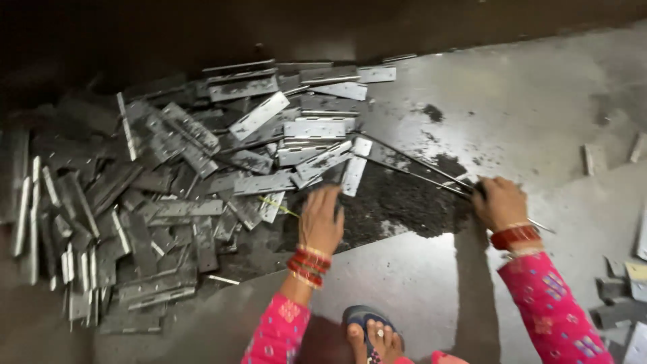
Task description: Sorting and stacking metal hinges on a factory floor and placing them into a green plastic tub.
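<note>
A big heap of grey metal hinges [168, 182] lies on the floor to the left and ahead of me. My left hand [321, 219] reaches palm down onto the near edge of the heap, fingers spread over dark metal dust [397, 202]. My right hand [499, 202] is closed around several thin metal rods [418, 167] that run from it up and left toward the heap. Both wrists wear red bangles, and the sleeves are pink with a pattern.
My foot in a blue sandal [367, 330] rests on the grey concrete floor [526, 101]. A few loose metal pieces [627, 290] lie at the right edge. Behind the heap the background is dark.
</note>
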